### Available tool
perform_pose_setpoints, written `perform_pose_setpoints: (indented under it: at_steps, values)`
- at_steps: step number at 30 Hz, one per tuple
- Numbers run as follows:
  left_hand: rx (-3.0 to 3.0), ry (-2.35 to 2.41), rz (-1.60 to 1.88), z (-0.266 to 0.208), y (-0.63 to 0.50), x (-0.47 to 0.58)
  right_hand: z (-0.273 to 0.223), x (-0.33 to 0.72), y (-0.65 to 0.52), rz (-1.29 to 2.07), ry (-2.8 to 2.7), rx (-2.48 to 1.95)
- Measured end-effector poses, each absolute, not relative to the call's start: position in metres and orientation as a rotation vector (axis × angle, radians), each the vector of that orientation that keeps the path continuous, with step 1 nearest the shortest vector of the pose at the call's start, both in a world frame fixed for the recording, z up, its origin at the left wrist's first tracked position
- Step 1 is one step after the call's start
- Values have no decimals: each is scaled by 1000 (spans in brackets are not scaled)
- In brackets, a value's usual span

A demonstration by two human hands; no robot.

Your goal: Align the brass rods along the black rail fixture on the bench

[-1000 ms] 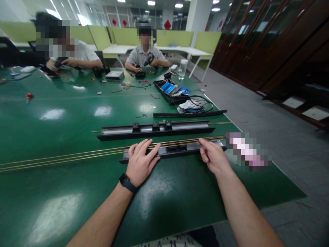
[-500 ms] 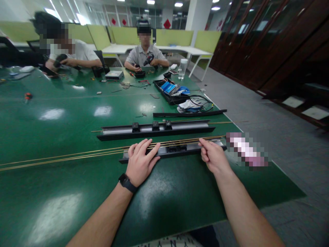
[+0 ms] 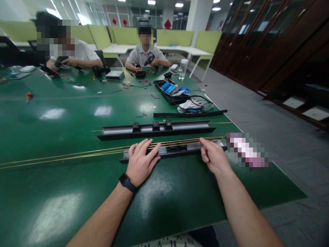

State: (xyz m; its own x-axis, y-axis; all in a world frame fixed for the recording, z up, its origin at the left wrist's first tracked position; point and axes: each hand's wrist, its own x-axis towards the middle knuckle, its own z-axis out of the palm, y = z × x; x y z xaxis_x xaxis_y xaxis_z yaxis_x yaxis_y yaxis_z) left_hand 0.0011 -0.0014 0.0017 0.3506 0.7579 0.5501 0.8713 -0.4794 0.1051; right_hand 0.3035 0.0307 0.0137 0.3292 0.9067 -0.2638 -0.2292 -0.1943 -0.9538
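Note:
Long thin brass-coloured rods (image 3: 77,154) lie along the near black rail (image 3: 192,151) and stick out far past its left end. My left hand (image 3: 141,157) rests over the rail's left part and the rods, its fingers stretched out and apart. Toward the rail's right end, my right hand (image 3: 214,156) pinches at the rods with forefinger and thumb, the other fingers curled in. Small black blocks (image 3: 177,146) sit in the rail's channel between my hands, partly behind the rods. What lies under my left palm is hidden.
Behind lies a second black rail (image 3: 180,130) with several black blocks, then a black strip (image 3: 190,113). Farther back are white-and-blue gloves (image 3: 191,104), a black tray (image 3: 171,97) and a clear cup (image 3: 182,70). Two people work across the green table (image 3: 77,130).

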Motion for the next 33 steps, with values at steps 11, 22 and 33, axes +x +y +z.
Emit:
perform_pose_setpoints:
  at_steps: [11,22,33]
  values:
    - [-2408,-1479,-800,1,-1,1,11,305,31,1217,-656,-1332]
    - [-2405,-1474,-804,1,-1,1,12,302,31,1195,-631,-1337]
    - [-2403,-1466,-823,3,-2,1,14,306,30,1254,-708,-1331]
